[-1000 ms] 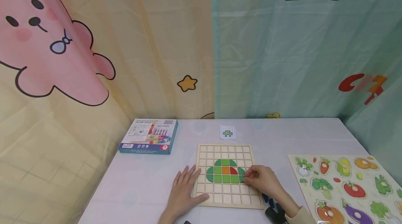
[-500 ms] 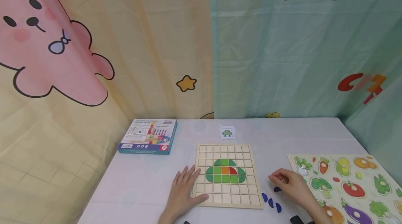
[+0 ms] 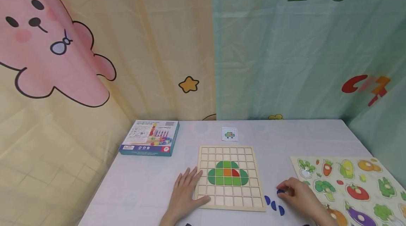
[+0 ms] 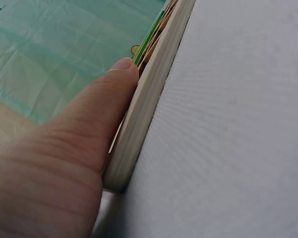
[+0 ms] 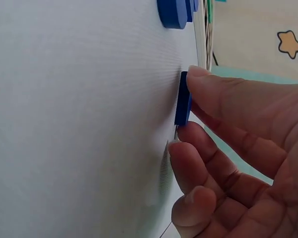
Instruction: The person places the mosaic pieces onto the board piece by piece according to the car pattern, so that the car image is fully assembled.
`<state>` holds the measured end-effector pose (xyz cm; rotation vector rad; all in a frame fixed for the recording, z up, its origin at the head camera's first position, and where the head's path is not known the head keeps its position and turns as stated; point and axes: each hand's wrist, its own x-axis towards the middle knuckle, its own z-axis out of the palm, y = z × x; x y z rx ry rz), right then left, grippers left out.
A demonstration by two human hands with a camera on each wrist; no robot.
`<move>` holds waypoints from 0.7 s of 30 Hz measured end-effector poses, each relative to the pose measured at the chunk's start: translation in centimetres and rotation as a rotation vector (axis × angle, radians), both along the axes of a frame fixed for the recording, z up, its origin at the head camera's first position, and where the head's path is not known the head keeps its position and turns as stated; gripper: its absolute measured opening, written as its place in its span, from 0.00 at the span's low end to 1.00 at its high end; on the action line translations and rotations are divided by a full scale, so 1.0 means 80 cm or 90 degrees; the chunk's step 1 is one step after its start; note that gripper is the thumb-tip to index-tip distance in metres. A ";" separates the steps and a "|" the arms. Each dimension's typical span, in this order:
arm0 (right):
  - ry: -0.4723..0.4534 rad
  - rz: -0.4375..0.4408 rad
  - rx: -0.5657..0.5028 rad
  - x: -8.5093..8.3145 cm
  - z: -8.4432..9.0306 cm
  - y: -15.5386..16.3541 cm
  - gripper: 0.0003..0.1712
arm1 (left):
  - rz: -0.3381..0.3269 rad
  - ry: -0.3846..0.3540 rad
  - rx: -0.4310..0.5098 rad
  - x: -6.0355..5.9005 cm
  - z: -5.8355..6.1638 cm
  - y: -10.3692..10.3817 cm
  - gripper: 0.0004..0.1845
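My left hand (image 3: 185,195) rests with spread fingers on the left edge of a wooden grid board (image 3: 215,200). Its thumb (image 4: 97,106) lies along the board's near edge. On the board sit green pieces (image 3: 227,180), an orange square (image 3: 227,172) and a red quarter-round piece (image 3: 235,173). Right of the board, my right hand (image 3: 298,195) pinches a dark blue half-round piece (image 5: 183,99) between thumb and fingertips, close to the tabletop. Several more blue half-round pieces (image 3: 273,205) lie between that hand and the board.
A small pattern card (image 3: 229,134) lies behind the board. At the back left is a boxed set (image 3: 149,138). A vegetable puzzle sheet (image 3: 340,180) covers the right side, partly under the right forearm. Printed curtains (image 3: 279,60) hang behind the table.
My right hand has left the board's right side, moved right and toward me, and taken hold of a blue half-round piece. The left hand has stayed on the board.
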<state>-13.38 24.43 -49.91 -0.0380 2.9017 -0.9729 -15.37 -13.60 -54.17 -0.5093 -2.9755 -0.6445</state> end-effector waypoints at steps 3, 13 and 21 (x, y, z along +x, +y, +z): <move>-0.007 -0.009 0.009 0.000 0.001 -0.001 0.09 | -0.001 -0.002 0.003 0.001 0.001 0.000 0.49; -0.018 -0.030 0.019 -0.001 0.002 -0.003 0.07 | -0.004 -0.006 0.008 0.002 0.003 0.001 0.49; -0.006 -0.015 0.021 -0.001 0.001 -0.007 0.12 | -0.004 0.000 0.009 0.002 0.004 0.000 0.49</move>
